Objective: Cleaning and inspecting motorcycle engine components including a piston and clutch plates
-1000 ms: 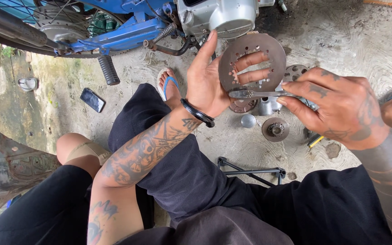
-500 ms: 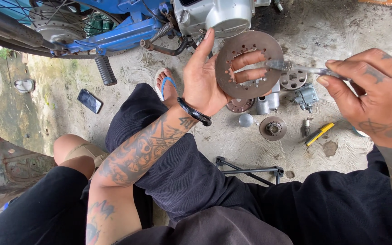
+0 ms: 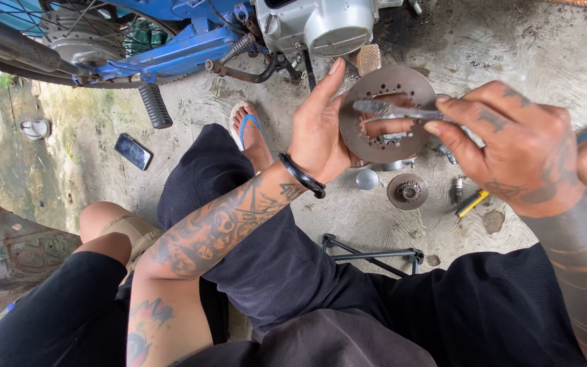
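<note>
Currently the left hand (image 3: 321, 132) is clamped on the round perforated metal disc (image 3: 387, 112), held upright above the concrete floor (image 3: 511, 47), fingers through its centre; the right hand (image 3: 511, 146) pinches a slim metal tool (image 3: 392, 109) laid across its face. Keep the disc steady and the tool flat, and apply light pressure only

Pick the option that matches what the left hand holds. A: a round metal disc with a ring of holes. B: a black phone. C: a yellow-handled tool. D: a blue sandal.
A: the left hand grips the round metal disc upright, fingers through its centre, while the right hand puts a slim metal tool across its face.
</note>
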